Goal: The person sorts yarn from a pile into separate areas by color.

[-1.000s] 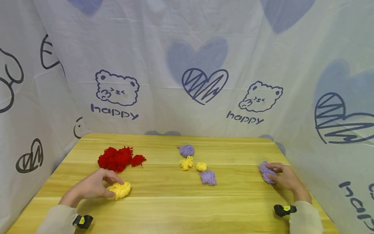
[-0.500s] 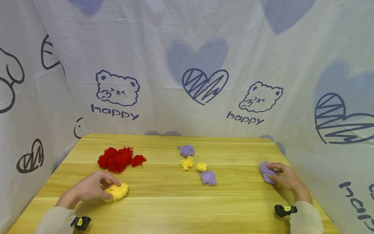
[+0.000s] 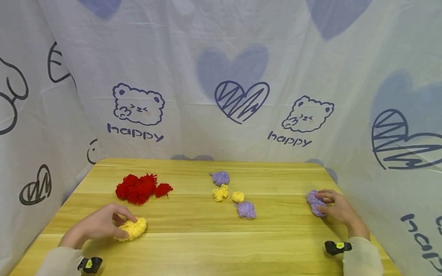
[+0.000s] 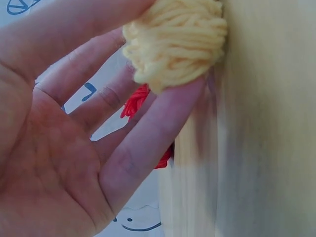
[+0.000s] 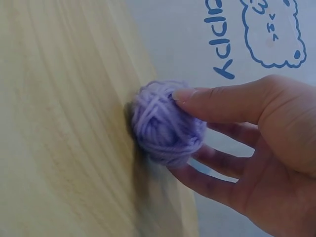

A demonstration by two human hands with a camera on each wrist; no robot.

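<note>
My left hand [image 3: 100,224] holds a yellow ball of yarn [image 3: 134,229] between thumb and fingers, low at the table's left side. In the left wrist view the yellow yarn [image 4: 175,42] sits between the fingertips, beside the wooden surface. At the right side my right hand [image 3: 340,212] holds a purple ball of yarn [image 3: 317,209]. The right wrist view has the thumb on top of this purple ball [image 5: 163,131] and other fingers behind and below it. In the head view the purple yarn looks two-lobed; whether it is one ball or two, I cannot tell.
Red yarn balls [image 3: 138,188] lie bunched at the back left, a small red tuft [image 3: 163,189] beside them. Near the middle are purple balls [image 3: 221,178] [image 3: 246,210] and yellow ones [image 3: 220,193] [image 3: 238,196]. A printed curtain [image 3: 186,126] hangs behind the wooden table [image 3: 214,253].
My left hand has shifted left and slightly toward me, carrying the yellow ball of yarn along. The right hand and its purple yarn have stayed nearly in place.
</note>
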